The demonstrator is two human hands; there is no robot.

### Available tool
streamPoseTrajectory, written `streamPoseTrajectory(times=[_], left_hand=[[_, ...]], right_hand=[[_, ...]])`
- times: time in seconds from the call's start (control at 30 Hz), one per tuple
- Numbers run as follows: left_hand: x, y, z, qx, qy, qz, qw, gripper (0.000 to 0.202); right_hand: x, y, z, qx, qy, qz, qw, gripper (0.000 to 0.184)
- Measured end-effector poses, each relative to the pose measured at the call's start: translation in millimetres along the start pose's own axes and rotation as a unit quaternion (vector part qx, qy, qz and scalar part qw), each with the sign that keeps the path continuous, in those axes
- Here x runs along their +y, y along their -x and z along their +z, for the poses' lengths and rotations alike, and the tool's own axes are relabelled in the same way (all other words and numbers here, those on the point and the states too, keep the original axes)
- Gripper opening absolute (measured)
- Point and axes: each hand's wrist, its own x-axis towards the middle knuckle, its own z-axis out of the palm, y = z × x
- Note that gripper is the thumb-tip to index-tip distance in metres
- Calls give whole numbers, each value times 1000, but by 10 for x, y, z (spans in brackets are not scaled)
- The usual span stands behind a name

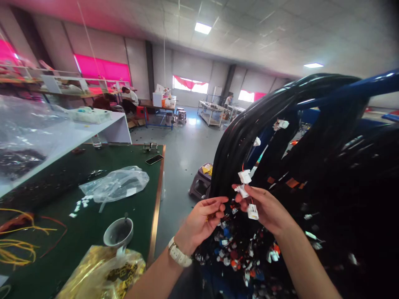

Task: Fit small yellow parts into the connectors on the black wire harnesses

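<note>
A long green-topped workbench with a wooden edge (155,216) bears a crumpled clear plastic bag (116,184), a scatter of small white plastic connectors (80,204), 1 grey metal bowl (118,233), a gold foil bag (101,272), loose yellow and orange wires (17,243), a black phone (154,159) and a white raised shelf (81,132). Just beside it, a blue metal rail (370,85) carries a thick bundle of black cables (249,124) draped over it.

Three small white connectors (252,211) sit pinched in the right hand (268,209), with their ends poking up. Thick black cables (249,133) hang in a big bunch just behind.
</note>
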Motion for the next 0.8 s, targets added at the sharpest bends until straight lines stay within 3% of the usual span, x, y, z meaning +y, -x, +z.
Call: streamPoseTrajectory(times=[0.1,0.33,0.6,0.8], left_hand=[[-14,0,36,-5,3,12,1000,18],[-20,-10,65,1,13,6,1000,27],[56,32,121,-33,34,16,999,21],[22,-19,88,-12,47,0,999,14]], right_hand=[[78,-17,30,-12,-46,16,999,41],[110,-64,140,23,-66,-3,998,45],[97,-96,156,16,-75,-2,997,41],[112,-85,179,14,-81,-11,997,43]])
